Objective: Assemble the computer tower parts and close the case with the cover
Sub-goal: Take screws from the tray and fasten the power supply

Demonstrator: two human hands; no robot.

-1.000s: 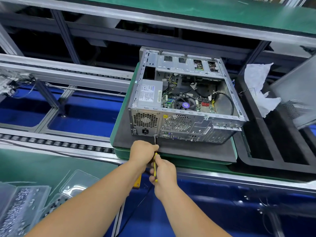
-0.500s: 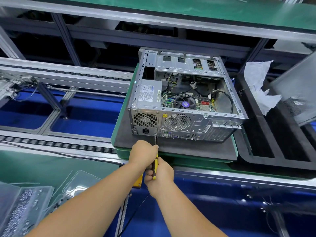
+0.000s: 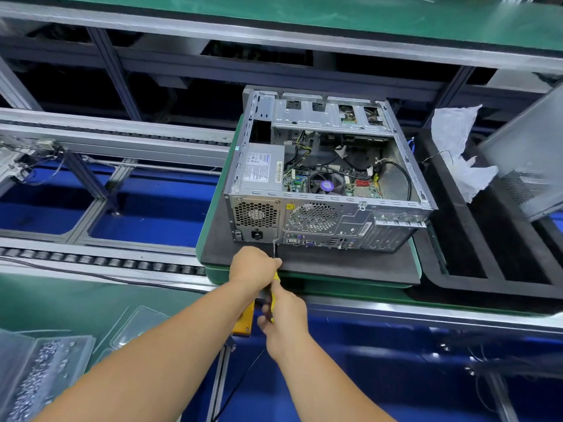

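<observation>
**Screwdriver at the rear panel of the open tower**

While your left hand (image 3: 254,266) curls around the upper part of the yellow-handled screwdriver (image 3: 274,295), your right hand (image 3: 285,322) grips the handle lower down, nearer to you. Both hands are closed on the tool, one above the other. Its thin metal shaft rises out of your left fist and its tip meets the bottom edge of the computer tower (image 3: 326,190), just to the right of the black power socket (image 3: 256,235) on the rear panel.

You have the tower lying on its side with the open side up, so the power supply (image 3: 262,172), the fan (image 3: 326,185) and the black cables (image 3: 396,175) inside are in plain sight. It rests on a dark mat (image 3: 350,266) on top of a green pallet (image 3: 304,283), which sits on the conveyor rails (image 3: 100,263).

To your right, a black foam tray (image 3: 499,278) lies just beside the pallet, with a crumpled white sheet (image 3: 457,147) at its far end. A grey perforated metal panel (image 3: 527,166), which looks like the case cover, leans at the right edge of the view, apart from the tower.

Down at your lower left, clear plastic trays (image 3: 45,370) hold small silver screws on the green bench surface (image 3: 61,303).
</observation>
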